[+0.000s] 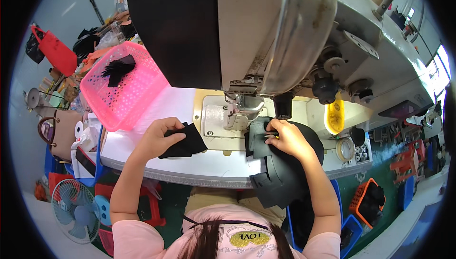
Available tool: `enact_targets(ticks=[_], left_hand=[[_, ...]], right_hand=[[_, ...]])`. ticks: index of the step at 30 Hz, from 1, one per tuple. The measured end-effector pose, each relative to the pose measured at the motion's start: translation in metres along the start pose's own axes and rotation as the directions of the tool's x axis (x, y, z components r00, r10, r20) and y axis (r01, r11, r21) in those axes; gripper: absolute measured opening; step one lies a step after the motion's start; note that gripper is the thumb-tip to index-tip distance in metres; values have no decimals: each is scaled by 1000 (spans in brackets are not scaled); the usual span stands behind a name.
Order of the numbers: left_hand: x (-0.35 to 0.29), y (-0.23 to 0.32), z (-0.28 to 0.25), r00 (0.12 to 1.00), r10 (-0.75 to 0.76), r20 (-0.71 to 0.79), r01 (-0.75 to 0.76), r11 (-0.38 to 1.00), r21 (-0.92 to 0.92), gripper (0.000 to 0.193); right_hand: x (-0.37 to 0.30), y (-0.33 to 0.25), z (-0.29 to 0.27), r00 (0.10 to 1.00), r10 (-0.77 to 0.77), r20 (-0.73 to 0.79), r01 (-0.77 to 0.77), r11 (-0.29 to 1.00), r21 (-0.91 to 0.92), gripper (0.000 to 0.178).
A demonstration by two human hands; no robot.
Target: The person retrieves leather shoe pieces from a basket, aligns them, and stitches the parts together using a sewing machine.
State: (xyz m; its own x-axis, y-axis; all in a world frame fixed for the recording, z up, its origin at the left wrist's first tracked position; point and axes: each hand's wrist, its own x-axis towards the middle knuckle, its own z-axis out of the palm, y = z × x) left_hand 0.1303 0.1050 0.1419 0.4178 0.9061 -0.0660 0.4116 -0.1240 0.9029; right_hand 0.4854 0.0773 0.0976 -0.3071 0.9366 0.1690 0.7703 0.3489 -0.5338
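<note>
My left hand (pixel 164 138) pinches a black fabric piece (pixel 186 144) between thumb and fingers, at the left of the sewing machine's needle plate (pixel 216 121). Right of the presser foot (pixel 237 119), my right hand (pixel 289 138) is closed on a small pointed metal tool with a yellow part (pixel 272 136), its kind partly hidden by the fingers. The same hand rests over a fanned pile of dark grey-green pieces (pixel 280 176) that hangs past the table's front edge. The machine head (pixel 256 31) fills the space above both hands.
A pink perforated basket (pixel 152 93) with black strips (pixel 118 69) stands at the left. Right of the machine bed are a yellow tray (pixel 335 116) and a tape roll (pixel 345 149). A fan (pixel 76 209) and orange crate (pixel 368 199) stand below; another person (pixel 119 5) works far left.
</note>
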Motion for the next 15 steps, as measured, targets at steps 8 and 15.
enact_targets(ticks=[8,15], left_hand=[[-2,-4,15,994,-5,110,29,976,-214,12],[6,9,25,996,-58,67,73,970,-234,10]], right_hand=[[-6,-9,-2,995,93,37,-85,979,-188,21],[-19,-10,-16,966,121,-228,-107,991,75,10]])
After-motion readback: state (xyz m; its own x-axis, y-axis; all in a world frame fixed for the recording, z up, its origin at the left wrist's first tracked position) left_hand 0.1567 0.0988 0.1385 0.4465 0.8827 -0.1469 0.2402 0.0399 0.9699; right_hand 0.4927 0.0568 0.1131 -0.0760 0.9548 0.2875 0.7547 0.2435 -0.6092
